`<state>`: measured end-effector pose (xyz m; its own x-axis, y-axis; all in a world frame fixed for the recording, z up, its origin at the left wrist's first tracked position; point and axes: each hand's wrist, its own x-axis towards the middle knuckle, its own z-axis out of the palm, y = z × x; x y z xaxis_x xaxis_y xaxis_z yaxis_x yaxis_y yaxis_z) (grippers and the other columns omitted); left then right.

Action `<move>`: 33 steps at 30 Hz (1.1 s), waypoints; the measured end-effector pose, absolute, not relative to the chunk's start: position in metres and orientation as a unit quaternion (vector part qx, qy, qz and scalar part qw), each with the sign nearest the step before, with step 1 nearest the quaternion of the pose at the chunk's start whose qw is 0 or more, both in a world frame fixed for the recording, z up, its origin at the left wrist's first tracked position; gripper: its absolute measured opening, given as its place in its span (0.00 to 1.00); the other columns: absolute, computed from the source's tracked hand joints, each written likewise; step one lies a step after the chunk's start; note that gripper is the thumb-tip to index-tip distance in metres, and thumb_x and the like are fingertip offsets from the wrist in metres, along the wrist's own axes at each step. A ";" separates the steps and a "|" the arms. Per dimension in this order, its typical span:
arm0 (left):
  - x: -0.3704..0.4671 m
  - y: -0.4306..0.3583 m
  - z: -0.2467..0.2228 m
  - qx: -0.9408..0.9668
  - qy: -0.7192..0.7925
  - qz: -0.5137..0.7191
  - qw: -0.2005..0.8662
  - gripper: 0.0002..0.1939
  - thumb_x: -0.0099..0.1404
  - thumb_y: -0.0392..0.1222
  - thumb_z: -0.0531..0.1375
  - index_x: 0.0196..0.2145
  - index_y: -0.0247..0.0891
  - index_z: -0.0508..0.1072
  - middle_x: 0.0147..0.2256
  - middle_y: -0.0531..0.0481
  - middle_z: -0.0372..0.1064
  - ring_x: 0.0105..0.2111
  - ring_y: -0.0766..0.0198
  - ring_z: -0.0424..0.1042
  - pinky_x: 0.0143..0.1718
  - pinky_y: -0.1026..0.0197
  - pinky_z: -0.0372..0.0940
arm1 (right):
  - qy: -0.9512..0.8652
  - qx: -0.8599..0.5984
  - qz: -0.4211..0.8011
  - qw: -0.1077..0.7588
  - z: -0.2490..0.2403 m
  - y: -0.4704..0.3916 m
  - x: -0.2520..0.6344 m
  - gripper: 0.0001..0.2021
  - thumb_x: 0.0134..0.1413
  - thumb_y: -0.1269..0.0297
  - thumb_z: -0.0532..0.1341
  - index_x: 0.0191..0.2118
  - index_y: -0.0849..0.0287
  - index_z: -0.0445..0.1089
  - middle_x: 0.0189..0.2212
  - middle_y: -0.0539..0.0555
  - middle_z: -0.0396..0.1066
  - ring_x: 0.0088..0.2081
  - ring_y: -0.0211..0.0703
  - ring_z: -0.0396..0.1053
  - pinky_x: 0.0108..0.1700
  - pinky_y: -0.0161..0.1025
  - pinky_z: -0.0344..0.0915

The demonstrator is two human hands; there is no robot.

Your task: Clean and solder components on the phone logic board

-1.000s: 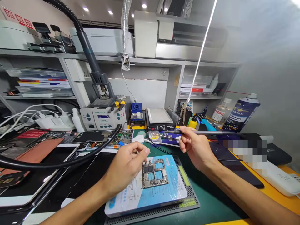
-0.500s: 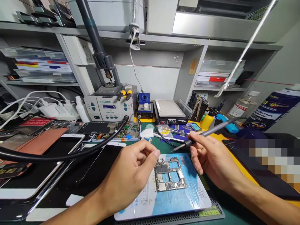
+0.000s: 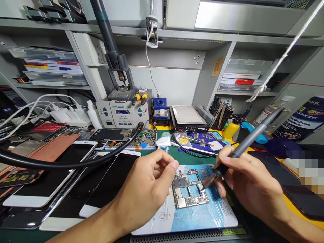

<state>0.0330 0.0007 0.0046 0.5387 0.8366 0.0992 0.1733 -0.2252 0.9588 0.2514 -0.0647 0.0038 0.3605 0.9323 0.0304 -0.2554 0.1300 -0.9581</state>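
A phone circuit board (image 3: 188, 184) with open cut-outs lies on a blue and white sheet (image 3: 187, 219). My right hand (image 3: 250, 175) is closed round a grey soldering iron (image 3: 246, 141), whose tip points down-left at the right edge of the board; whether the tip touches it I cannot tell. My left hand (image 3: 152, 189) is at the board's left side, thumb and index finger pinched together. What lies between those fingertips, if anything, is too small or hidden to make out.
A hot air station (image 3: 124, 114) stands behind, its black hose (image 3: 76, 165) arching across the left side. Phones and screens (image 3: 65, 189) lie at the left. A heating plate (image 3: 188, 116), a yellow bottle (image 3: 231, 130) and a spray can (image 3: 301, 118) are further back.
My right hand has moved nearer, and the iron's tip has come down from above the sheet's back edge to the board's right side. My left hand keeps its pinch. The view has shifted slightly.
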 end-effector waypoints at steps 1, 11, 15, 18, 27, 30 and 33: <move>0.033 0.001 0.005 0.713 0.355 0.322 0.512 0.16 0.72 0.53 0.59 0.32 0.40 0.70 0.24 0.55 0.67 0.24 0.64 0.70 0.27 0.64 0.65 | -0.348 -0.489 0.447 0.663 0.005 -0.064 0.251 0.13 0.41 0.56 0.76 0.22 0.57 0.75 0.16 0.48 0.66 0.10 0.44 0.67 0.15 0.36 0.63; 0.033 0.004 0.005 0.721 0.360 0.334 0.489 0.15 0.72 0.52 0.59 0.33 0.40 0.71 0.27 0.53 0.69 0.29 0.62 0.72 0.33 0.62 0.67 | -0.364 -0.469 0.474 0.650 -0.001 -0.065 0.256 0.11 0.47 0.56 0.74 0.26 0.56 0.77 0.17 0.48 0.66 0.14 0.46 0.71 0.19 0.35 0.63; 0.031 0.004 0.005 0.723 0.372 0.342 0.471 0.14 0.72 0.52 0.59 0.34 0.40 0.72 0.28 0.53 0.69 0.30 0.61 0.73 0.32 0.62 0.66 | -0.360 -0.492 0.462 0.644 0.004 -0.066 0.255 0.14 0.41 0.55 0.77 0.24 0.57 0.76 0.22 0.51 0.70 0.14 0.47 0.72 0.18 0.34 0.60; 0.030 0.003 0.008 0.726 0.380 0.347 0.455 0.14 0.72 0.52 0.58 0.33 0.40 0.73 0.27 0.52 0.71 0.30 0.60 0.74 0.31 0.62 0.65 | -0.357 -0.507 0.451 0.641 0.009 -0.067 0.254 0.15 0.38 0.55 0.77 0.23 0.58 0.75 0.21 0.51 0.71 0.14 0.48 0.72 0.17 0.34 0.58; 0.030 0.002 0.007 0.726 0.383 0.368 0.438 0.14 0.70 0.51 0.61 0.32 0.40 0.74 0.29 0.50 0.74 0.32 0.59 0.76 0.33 0.63 0.67 | -0.360 -0.486 0.492 0.626 0.008 -0.067 0.254 0.15 0.40 0.54 0.77 0.22 0.57 0.75 0.17 0.50 0.66 0.18 0.50 0.75 0.23 0.37 0.67; 0.030 0.000 0.008 0.727 0.387 0.369 0.430 0.14 0.71 0.51 0.60 0.32 0.39 0.74 0.28 0.50 0.74 0.31 0.59 0.75 0.31 0.63 0.67 | -0.366 -0.484 0.495 0.622 0.004 -0.069 0.258 0.14 0.44 0.54 0.76 0.24 0.57 0.76 0.19 0.50 0.68 0.21 0.51 0.77 0.21 0.35 0.64; 0.030 -0.001 0.010 0.733 0.384 0.369 0.423 0.13 0.70 0.50 0.60 0.32 0.40 0.74 0.27 0.51 0.73 0.28 0.61 0.74 0.29 0.64 0.66 | -0.373 -0.478 0.504 0.616 0.000 -0.069 0.260 0.13 0.47 0.54 0.75 0.26 0.56 0.76 0.19 0.50 0.69 0.21 0.50 0.77 0.22 0.34 0.64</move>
<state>0.0299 -0.0013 0.0101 0.4327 0.8755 0.2153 0.2510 -0.3463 0.9039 0.2600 -0.0689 -0.0001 0.2152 0.9763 -0.0231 -0.2637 0.0353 -0.9640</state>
